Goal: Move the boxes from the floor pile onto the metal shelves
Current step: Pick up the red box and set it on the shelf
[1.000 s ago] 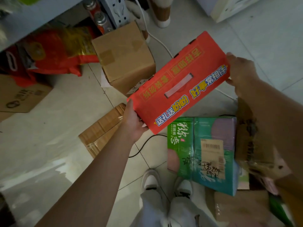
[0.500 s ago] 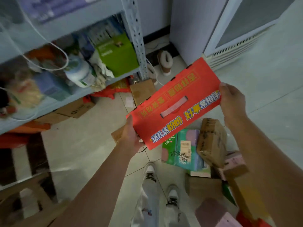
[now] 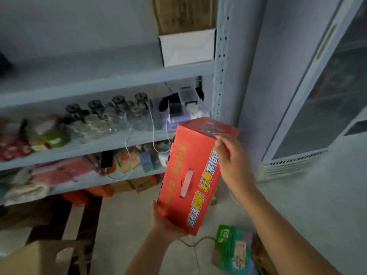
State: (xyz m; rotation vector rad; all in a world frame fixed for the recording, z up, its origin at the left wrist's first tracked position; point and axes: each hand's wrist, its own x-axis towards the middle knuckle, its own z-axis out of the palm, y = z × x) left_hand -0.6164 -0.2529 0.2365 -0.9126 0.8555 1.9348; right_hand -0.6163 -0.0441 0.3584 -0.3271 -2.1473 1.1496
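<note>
The red box [image 3: 190, 175], a long carton with a handle slot cut in its broad face and yellow and blue lettering, is held in the air, stood nearly on end, in front of the right-hand end of the metal shelves [image 3: 119, 84] and touching none of them. The left hand [image 3: 168, 225] cups its lower end with fingers curled round the bottom corner, and the right hand [image 3: 232, 161] pinches the long edge near the top, so both are grasping the box. This looks like the carry-and-place step: the box is up off the floor but not yet shelved. The next move probably calls for lifting it higher, tipping it level and sliding it onto a board with room; the stretch of the upper shelf left of the white box [image 3: 186, 48] seems the likeliest spot. That white box carries a brown carton [image 3: 182, 14] on top. The shelf below is crowded with glass jars [image 3: 111, 116] under dark lids, packets and some small dark and white gadgets, too blurred to name. The next one down holds bags, packets and a pale bottle, with a thin white cable [image 3: 153, 132] hanging across both. On the floor by the person's right arm lies a green box [image 3: 232, 249] from the pile, awaiting its turn.
</note>
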